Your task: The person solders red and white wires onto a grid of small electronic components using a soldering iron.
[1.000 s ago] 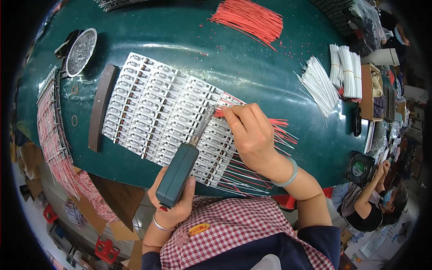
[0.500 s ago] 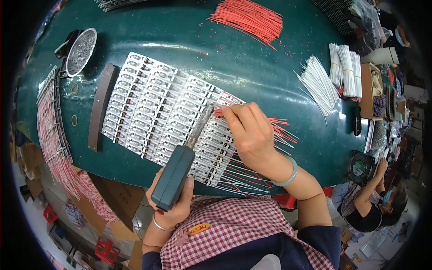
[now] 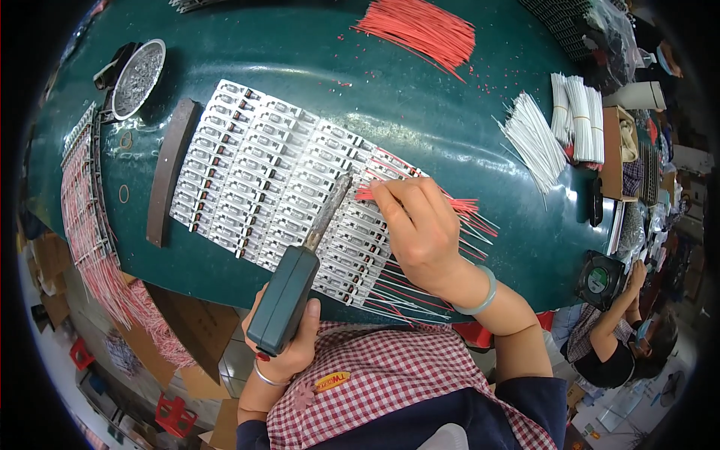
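Observation:
My left hand (image 3: 294, 346) grips the dark green handle of a soldering iron (image 3: 289, 296); its long metal tip (image 3: 335, 199) reaches up onto a panel of small white circuit boards (image 3: 259, 176) laid on the green table (image 3: 315, 52). My right hand (image 3: 417, 229) rests on the panel's right part and pinches a bunch of thin red wires (image 3: 457, 206) right beside the iron's tip. Several red and white wires stick out from the boards under that hand, toward the table's near edge.
A pile of loose red wires (image 3: 420, 30) lies at the far side, bundles of white wires (image 3: 555, 124) to the right. A dark bar (image 3: 169, 169) borders the panel's left. A round metal dish (image 3: 137, 76) stands far left. Another person (image 3: 622, 330) works at the lower right.
The iron's tip has shifted slightly along the boards beside my right hand's fingers. My right hand stays on the red wires in nearly the same place.

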Available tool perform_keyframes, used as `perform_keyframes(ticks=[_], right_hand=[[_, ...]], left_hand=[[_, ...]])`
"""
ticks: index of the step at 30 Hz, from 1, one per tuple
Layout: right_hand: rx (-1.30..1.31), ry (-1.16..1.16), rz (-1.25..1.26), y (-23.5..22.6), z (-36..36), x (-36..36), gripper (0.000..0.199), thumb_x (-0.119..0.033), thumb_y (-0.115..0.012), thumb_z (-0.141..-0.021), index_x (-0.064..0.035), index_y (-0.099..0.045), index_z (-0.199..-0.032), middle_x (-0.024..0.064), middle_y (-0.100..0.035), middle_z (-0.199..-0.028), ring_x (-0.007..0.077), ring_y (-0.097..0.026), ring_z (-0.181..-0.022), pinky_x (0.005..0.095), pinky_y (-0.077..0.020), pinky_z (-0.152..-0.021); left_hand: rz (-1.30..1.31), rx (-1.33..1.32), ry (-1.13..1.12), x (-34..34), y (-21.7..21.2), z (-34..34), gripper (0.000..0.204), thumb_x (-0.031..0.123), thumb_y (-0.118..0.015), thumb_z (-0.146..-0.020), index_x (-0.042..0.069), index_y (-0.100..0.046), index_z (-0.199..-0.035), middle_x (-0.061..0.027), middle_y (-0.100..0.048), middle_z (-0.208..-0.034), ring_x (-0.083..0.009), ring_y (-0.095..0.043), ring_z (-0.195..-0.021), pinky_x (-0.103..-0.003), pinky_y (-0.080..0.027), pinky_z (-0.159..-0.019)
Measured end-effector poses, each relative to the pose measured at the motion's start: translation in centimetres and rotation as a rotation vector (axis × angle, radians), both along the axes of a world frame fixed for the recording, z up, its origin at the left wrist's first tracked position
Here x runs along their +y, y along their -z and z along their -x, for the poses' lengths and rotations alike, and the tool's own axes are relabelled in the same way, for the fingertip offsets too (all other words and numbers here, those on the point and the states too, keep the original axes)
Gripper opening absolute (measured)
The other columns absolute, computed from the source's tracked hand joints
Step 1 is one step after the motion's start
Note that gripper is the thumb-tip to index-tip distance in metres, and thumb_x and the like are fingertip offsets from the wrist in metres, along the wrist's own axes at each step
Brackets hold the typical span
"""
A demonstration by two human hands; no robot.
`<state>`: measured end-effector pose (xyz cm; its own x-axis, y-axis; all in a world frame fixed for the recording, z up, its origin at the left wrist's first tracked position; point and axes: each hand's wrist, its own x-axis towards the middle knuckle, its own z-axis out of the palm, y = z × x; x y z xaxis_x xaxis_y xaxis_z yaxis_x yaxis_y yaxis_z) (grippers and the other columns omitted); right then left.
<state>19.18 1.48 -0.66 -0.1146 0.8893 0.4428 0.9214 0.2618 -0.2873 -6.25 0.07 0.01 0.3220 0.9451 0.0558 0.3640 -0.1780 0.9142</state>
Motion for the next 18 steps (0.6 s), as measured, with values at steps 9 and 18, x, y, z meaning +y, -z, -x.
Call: perform_keyframes(ticks=[9,18], right_hand=[[0.027,0.018,0.013,-0.03,0.37,0.14,0.04,0.004,-0.067,-0.069,0.0074,-0.07,-0.108,0.0132,-0.067,-0.096,0.0279,-0.063,-0.082,0.0369,-0.0535,-0.067],[-0.045,-0.008,0.042,0.03,0.18,0.03,0.038,-0.005,-0.066,-0.075,0.0097,-0.069,-0.11,0.0134,-0.064,-0.1,0.0269,-0.061,-0.09,0.0352,-0.0522,-0.071]], left_hand=[[0.016,0.042,0.022,-0.27,-0.08,0.13,0.024,0.003,-0.078,-0.083,-0.007,-0.071,-0.104,-0.0198,-0.071,-0.098,-0.0308,-0.071,-0.074,-0.034,-0.056,-0.068],[0.089,0.075,0.049,-0.11,-0.37,-0.06,0.022,-0.001,-0.077,-0.08,-0.007,-0.071,-0.1,-0.0185,-0.07,-0.095,-0.029,-0.07,-0.072,-0.032,-0.055,-0.065]])
